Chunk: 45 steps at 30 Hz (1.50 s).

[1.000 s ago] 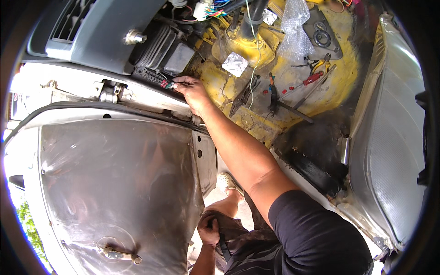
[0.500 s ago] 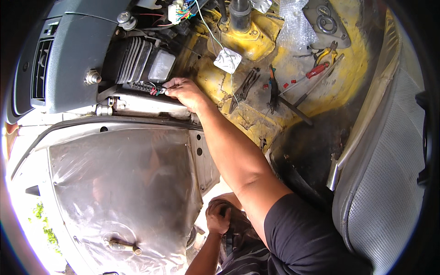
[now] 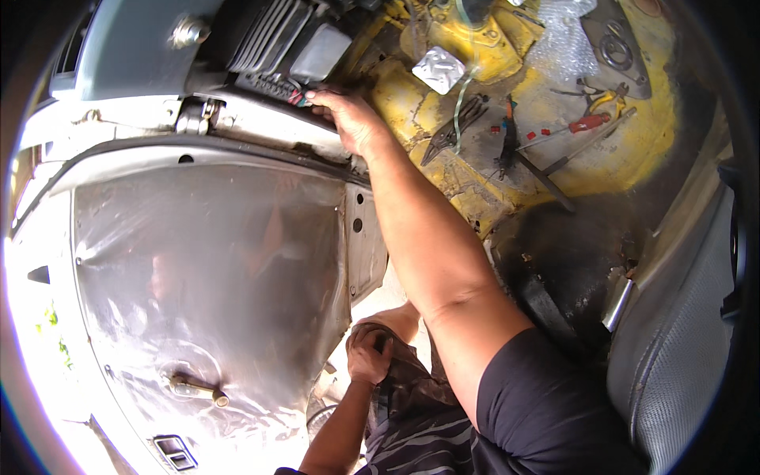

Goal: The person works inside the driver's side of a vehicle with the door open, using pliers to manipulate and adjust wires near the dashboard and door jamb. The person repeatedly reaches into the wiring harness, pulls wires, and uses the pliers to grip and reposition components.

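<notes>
My right hand [image 3: 340, 112] reaches to the black fuse block [image 3: 257, 83] under the dashboard, its fingertips pinched on small coloured wires [image 3: 298, 97] at the block's right end. What exactly lies between the fingertips is partly hidden. Just above sits a dark ribbed housing [image 3: 263, 36] with a pale panel [image 3: 323, 54]. Low in the middle, my left hand [image 3: 367, 358] rests with curled fingers on my knee, gripping the dark shorts [image 3: 400, 360].
A steel-covered door [image 3: 206, 277] fills the lower left. Pliers [image 3: 451, 131], a red-handled screwdriver [image 3: 588, 123], other tools and bubble wrap [image 3: 560, 36] lie on the yellow floor [image 3: 495, 206]. A grey seat [image 3: 673, 332] stands at the right.
The camera view has shifted, changing where the cab parts sit in the picture. My right hand stays at the fuse block's wires. My left hand remains on my knee.
</notes>
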Tool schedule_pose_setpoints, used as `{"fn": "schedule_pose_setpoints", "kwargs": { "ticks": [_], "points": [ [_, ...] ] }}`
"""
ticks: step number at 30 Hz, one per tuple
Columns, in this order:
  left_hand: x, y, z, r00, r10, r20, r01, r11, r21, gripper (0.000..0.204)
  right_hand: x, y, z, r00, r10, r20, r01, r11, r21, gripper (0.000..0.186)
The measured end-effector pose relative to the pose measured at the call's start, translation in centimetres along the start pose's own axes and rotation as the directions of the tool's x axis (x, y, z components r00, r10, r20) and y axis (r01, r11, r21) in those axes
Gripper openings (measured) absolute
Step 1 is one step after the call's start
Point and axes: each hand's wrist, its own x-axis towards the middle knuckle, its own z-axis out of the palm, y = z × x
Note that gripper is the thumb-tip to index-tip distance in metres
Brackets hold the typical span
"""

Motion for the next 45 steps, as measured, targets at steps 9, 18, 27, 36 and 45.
{"fn": "schedule_pose_setpoints", "kwargs": {
  "ticks": [9,18,27,36,45],
  "points": [
    [-0.8,-1.4,-0.6,0.994,-0.106,0.014,0.106,0.994,-0.01,0.035,-0.1,-1.0,0.0,0.993,0.054,0.103,-0.058,0.998,0.039,0.059],
    [-0.5,-1.3,-1.1,0.995,-0.097,0.003,0.097,0.995,-0.022,0.034,0.0,-0.5,-1.3,0.981,0.023,0.195,-0.023,1.0,0.0,0.057],
    [-0.4,-1.2,-0.9,0.996,-0.087,-0.002,0.087,0.996,-0.018,0.034,0.6,-0.2,-1.6,0.982,0.035,0.184,-0.034,0.999,-0.009,0.067],
    [-0.5,-1.1,-0.9,0.993,-0.116,0.014,0.116,0.993,-0.025,0.035,0.6,-0.3,-1.1,0.988,0.075,0.133,-0.078,0.997,0.013,0.053],
    [-0.5,-1.0,-0.7,0.996,-0.088,0.001,0.088,0.996,-0.031,0.035,0.9,0.1,-0.6,0.997,0.054,0.047,-0.05,0.996,-0.074,0.062]
  ]
}}
